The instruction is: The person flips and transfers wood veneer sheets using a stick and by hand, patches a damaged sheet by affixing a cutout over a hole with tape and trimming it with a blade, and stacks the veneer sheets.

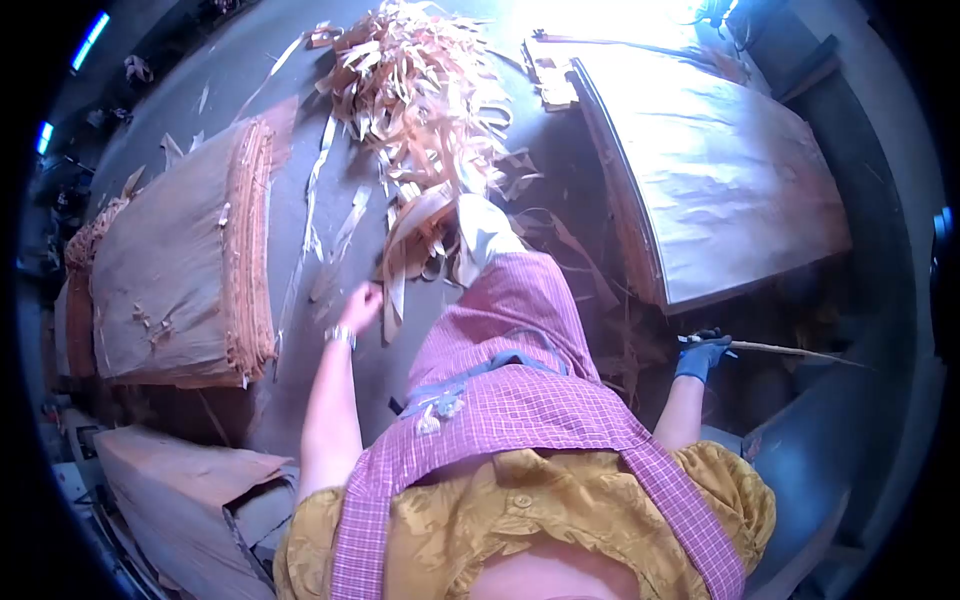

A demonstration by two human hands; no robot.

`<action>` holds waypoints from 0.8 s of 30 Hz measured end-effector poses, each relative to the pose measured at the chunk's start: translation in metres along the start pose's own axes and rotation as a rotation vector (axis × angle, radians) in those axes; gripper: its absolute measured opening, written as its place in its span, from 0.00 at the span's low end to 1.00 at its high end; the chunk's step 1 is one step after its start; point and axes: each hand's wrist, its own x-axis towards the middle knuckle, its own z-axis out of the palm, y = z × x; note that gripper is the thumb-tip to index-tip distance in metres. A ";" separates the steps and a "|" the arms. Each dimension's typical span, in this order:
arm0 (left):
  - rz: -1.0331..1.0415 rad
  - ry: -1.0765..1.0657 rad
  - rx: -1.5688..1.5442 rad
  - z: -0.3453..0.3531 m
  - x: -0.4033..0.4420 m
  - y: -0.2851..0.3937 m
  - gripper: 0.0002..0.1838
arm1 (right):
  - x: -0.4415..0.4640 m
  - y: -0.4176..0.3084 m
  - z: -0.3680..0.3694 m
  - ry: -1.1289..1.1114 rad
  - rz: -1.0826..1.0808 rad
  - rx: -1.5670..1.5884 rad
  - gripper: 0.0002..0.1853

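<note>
My left hand (364, 305) is bare, with a metal watch (341, 335) on its wrist. Its fingers look loosely curled, and I see nothing in them. It hangs beside long pale strips of thin wood veneer (397, 290) that trail off a heap. On the other side, my right hand (705, 355) wears a blue glove and is closed around a thin wooden stick (795, 350). The stick points out to the right, below the near corner of a stack of large veneer sheets (735, 190).
A tangled heap of veneer strips (410, 90) lies on the grey floor (300, 130) ahead. Another stack of brown sheets (170, 270) stands at the left. A bent brown sheet (180, 490) lies at the lower left. Loose strips are scattered between the stacks.
</note>
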 end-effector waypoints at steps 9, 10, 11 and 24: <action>-1.010 -0.176 0.098 0.016 -0.121 -0.056 0.09 | 0.010 0.068 0.134 0.165 -0.129 -0.026 0.20; -0.967 -0.244 0.122 0.019 -0.098 -0.072 0.07 | 0.028 0.084 0.134 0.167 -0.146 -0.113 0.20; -0.914 -0.325 0.161 0.024 -0.059 -0.086 0.06 | 0.042 0.092 0.134 0.186 -0.165 -0.190 0.21; 0.210 -0.824 0.392 0.479 0.450 0.359 0.16 | 0.256 0.188 0.181 0.357 -0.233 -1.090 0.24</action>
